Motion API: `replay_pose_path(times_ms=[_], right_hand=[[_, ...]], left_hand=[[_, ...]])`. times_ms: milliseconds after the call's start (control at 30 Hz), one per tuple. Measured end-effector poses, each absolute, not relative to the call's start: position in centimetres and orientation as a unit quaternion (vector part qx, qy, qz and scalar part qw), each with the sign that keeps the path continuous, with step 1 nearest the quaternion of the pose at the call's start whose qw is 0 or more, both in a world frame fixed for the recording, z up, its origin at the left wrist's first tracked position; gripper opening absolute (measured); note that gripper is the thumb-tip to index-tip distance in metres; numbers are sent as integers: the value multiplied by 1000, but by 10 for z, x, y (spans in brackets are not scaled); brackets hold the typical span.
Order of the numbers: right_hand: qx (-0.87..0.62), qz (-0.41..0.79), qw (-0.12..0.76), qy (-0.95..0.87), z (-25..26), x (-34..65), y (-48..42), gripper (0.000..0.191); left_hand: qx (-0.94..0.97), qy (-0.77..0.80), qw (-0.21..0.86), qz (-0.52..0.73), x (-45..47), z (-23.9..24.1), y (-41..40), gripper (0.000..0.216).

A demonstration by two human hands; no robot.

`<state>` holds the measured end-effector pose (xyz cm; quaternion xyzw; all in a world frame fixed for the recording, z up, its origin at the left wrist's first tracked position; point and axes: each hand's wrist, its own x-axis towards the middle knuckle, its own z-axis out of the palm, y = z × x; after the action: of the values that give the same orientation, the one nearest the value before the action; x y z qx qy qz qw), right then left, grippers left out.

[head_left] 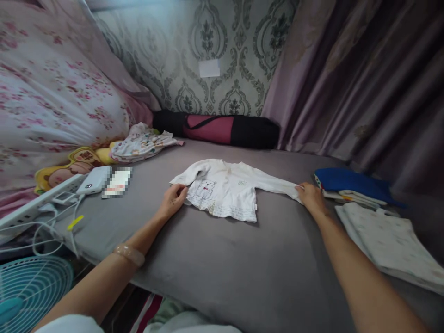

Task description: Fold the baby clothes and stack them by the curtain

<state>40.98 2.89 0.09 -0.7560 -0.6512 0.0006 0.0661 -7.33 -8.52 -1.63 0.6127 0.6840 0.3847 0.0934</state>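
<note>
A small white baby shirt (229, 189) lies spread on the grey bed sheet, with a dog or bear drawing on its front and printed lettering along the hem. Its left-hand sleeve is bent down toward my left hand (175, 199), whose curled fingers close on the cuff beside the hem. The other sleeve stretches out straight to the right. My right hand (311, 198) pinches that sleeve's cuff between thumb and fingers. Part of each cuff is hidden by the fingers.
Folded clothes, a blue one (354, 182) and a pale patterned one (388, 236), lie at right. A crumpled garment (142, 145), power strip (38, 203), white power bank (94, 179) and cables are at left. A black-and-maroon bag (211, 129) lies at the back; a fan (34, 286) stands below.
</note>
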Motion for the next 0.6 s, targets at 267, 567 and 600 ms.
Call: replay_pose_path(times_ms=[267,567,600], right_hand=[[-770,-28,75,-633,5,408,26,43],[-790,10,5,-613,4,418,41,37],[-802,21,-4,-597,9,417,46,33]], left_hand=[[556,671,202,447,-81,-14,-83,37],[496,678,289,458,-138,12,-76,44],[486,690,269,464,-154,14,-73,45]])
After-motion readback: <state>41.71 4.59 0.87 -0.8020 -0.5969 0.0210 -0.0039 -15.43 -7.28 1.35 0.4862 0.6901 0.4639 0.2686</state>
